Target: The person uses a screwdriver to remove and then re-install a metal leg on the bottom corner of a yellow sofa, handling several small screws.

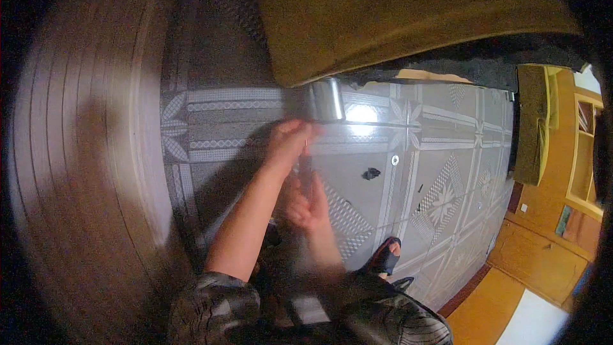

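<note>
My left hand (292, 139) reaches out just below a shiny metal cylinder (327, 100), which stands out from the corner of a brown upholstered piece (408, 19). Its fingers look pinched together, but what they hold, if anything, is blurred. A little nearer to me, my right hand (308, 206) has its palm side partly turned up and some fingers curled. Motion smears that hand, so I cannot tell whether it grips anything. Between the two hands is a faint, thin reddish streak, too blurred to name.
On the patterned tile floor (440, 137) lie a small black piece (371, 173) and a white ring (395, 160). Slatted wooden furniture (96, 153) runs along the left. Yellow-brown cabinets (536, 255) stand at the right. My sandalled foot (387, 257) is at lower right.
</note>
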Demonstrator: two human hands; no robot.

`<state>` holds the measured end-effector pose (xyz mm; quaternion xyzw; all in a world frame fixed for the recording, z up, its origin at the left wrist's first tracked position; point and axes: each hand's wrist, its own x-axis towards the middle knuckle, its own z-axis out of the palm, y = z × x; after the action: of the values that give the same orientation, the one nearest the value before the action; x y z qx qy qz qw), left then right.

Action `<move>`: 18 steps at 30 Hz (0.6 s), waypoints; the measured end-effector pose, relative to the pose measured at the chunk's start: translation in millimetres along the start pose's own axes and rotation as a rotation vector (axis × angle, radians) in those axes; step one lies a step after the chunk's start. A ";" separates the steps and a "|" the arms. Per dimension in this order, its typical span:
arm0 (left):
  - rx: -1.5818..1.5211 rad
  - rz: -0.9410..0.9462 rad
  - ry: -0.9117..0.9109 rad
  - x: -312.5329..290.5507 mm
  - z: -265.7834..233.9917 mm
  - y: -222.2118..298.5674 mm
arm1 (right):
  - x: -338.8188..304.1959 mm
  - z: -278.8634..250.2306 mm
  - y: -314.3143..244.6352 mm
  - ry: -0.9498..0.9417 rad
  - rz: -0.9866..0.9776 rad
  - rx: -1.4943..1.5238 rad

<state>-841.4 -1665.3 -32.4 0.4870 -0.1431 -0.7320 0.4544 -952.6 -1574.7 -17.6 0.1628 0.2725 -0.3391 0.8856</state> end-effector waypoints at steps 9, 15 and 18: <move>-0.039 0.033 0.068 4.9 0.7 -7.4 | -1.5 21.6 10.8 0.966 -0.963 -2.065; 0.081 0.062 0.041 7.5 -6.6 -17.5 | 4.8 4.4 3.8 0.841 -0.859 -1.515; 0.067 -0.003 0.021 3.0 -4.1 -10.7 | 0.7 5.7 4.1 0.539 -0.402 -0.648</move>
<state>-843.9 -1660.9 -43.1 0.5100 -0.1621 -0.7222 0.4382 -947.2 -1574.8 -13.1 -0.0959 0.6107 -0.3473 0.7051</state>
